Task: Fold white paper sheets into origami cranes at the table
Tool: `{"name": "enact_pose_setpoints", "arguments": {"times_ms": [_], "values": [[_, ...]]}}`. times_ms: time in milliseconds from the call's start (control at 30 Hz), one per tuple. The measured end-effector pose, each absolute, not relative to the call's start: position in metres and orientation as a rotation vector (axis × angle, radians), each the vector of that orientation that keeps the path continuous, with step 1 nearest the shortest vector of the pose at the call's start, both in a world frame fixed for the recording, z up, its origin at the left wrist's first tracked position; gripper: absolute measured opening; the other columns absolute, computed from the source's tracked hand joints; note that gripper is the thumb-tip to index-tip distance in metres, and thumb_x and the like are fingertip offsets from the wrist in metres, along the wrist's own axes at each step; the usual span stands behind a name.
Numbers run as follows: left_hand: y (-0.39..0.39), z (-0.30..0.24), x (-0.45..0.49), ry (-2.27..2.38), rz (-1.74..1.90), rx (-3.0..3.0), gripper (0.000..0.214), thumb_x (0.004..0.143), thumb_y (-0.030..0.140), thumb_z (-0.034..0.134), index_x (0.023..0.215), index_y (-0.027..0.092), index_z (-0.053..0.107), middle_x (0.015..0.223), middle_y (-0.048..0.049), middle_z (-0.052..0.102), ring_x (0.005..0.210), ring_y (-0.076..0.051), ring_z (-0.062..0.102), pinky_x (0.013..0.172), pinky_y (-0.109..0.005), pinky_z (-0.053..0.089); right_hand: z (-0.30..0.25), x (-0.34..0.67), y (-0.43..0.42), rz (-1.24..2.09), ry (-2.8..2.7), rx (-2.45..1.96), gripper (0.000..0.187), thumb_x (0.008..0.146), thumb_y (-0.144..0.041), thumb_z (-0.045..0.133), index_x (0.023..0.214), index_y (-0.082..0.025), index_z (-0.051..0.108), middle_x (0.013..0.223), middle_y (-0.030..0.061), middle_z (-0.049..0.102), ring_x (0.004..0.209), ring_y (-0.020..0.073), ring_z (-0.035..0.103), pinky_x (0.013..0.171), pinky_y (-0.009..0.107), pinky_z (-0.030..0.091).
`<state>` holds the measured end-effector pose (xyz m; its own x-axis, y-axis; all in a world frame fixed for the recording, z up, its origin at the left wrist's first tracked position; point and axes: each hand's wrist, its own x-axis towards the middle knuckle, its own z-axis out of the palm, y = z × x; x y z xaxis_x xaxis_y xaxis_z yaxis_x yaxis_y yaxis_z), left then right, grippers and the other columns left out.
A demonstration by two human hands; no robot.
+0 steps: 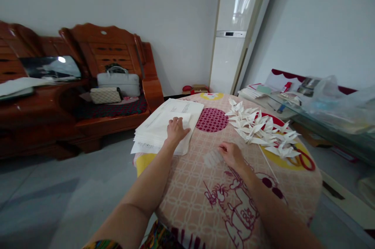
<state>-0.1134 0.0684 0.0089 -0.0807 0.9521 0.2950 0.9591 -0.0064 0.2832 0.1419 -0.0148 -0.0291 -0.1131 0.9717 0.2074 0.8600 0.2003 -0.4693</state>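
My left hand (176, 129) lies flat, fingers stretched out, on a stack of white paper sheets (164, 126) at the left side of a table covered with a pink patterned cloth (205, 194). My right hand (231, 154) rests on the cloth near the middle, fingers curled and pinched on a small pale, blurred piece that I cannot make out (213, 158). To the right of both hands lies a heap of several folded white paper cranes (260, 128).
Red-handled scissors (303, 160) lie by the cranes at the table's right edge. A wooden sofa (96, 85) with bags stands to the left, a tall white air conditioner (234, 34) at the back, a cluttered glass table (316, 104) on the right.
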Motion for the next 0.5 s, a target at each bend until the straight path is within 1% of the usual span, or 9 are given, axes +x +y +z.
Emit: {"name": "enact_pose_setpoints", "arguments": {"times_ms": [67, 133, 200, 300, 400, 500], "values": [[0.069, 0.005, -0.116, -2.216, -0.571, -2.111, 0.058, 0.079, 0.039, 0.07, 0.13, 0.015, 0.058, 0.134, -0.0174, 0.058, 0.121, -0.036, 0.053, 0.095, -0.042, 0.049, -0.035, 0.144, -0.015, 0.341, -2.015, -1.669, 0.021, 0.087, -0.026, 0.057, 0.083, -0.016, 0.075, 0.077, 0.008, 0.074, 0.07, 0.019, 0.063, 0.063, 0.027, 0.037], [0.07, 0.003, -0.115, -2.238, -0.56, -2.092, 0.052, 0.081, 0.035, 0.067, 0.128, 0.015, 0.059, 0.132, -0.0171, 0.059, 0.121, -0.035, 0.054, 0.095, -0.042, 0.049, -0.038, 0.145, -0.015, 0.361, -2.015, -1.629, 0.022, 0.087, -0.027, 0.056, 0.081, -0.016, 0.074, 0.075, 0.0074, 0.073, 0.069, 0.0187, 0.062, 0.063, 0.027, 0.037], [0.072, 0.003, -0.116, -2.291, -0.587, -2.077, 0.043, 0.083, 0.031, 0.063, 0.122, 0.014, 0.064, 0.127, -0.0175, 0.063, 0.119, -0.034, 0.057, 0.097, -0.042, 0.049, -0.039, 0.147, -0.014, 0.375, -2.003, -1.602, 0.023, 0.087, -0.027, 0.055, 0.08, -0.016, 0.074, 0.072, 0.0068, 0.072, 0.068, 0.0183, 0.061, 0.063, 0.027, 0.037], [0.076, 0.004, -0.121, -2.382, -0.649, -2.063, 0.031, 0.083, 0.029, 0.062, 0.108, 0.014, 0.071, 0.115, -0.0171, 0.069, 0.113, -0.032, 0.062, 0.097, -0.041, 0.049, -0.038, 0.148, -0.014, 0.387, -1.993, -1.577, 0.023, 0.086, -0.028, 0.055, 0.078, -0.017, 0.073, 0.071, 0.0065, 0.071, 0.067, 0.0181, 0.061, 0.063, 0.027, 0.038], [0.079, 0.006, -0.129, -2.439, -0.689, -2.054, 0.027, 0.08, 0.032, 0.066, 0.1, 0.017, 0.075, 0.106, -0.0139, 0.074, 0.105, -0.03, 0.067, 0.091, -0.037, 0.051, -0.037, 0.149, -0.015, 0.4, -1.992, -1.549, 0.023, 0.086, -0.029, 0.055, 0.078, -0.017, 0.073, 0.07, 0.0064, 0.071, 0.066, 0.0183, 0.061, 0.063, 0.027, 0.039], [0.081, 0.007, -0.135, -2.479, -0.744, -2.037, 0.024, 0.079, 0.033, 0.068, 0.095, 0.018, 0.077, 0.099, -0.0133, 0.076, 0.099, -0.029, 0.069, 0.084, -0.034, 0.052, -0.034, 0.149, -0.016, 0.427, -1.99, -1.537, 0.022, 0.086, -0.028, 0.055, 0.08, -0.017, 0.073, 0.071, 0.0061, 0.072, 0.066, 0.0183, 0.062, 0.063, 0.027, 0.04]]}}
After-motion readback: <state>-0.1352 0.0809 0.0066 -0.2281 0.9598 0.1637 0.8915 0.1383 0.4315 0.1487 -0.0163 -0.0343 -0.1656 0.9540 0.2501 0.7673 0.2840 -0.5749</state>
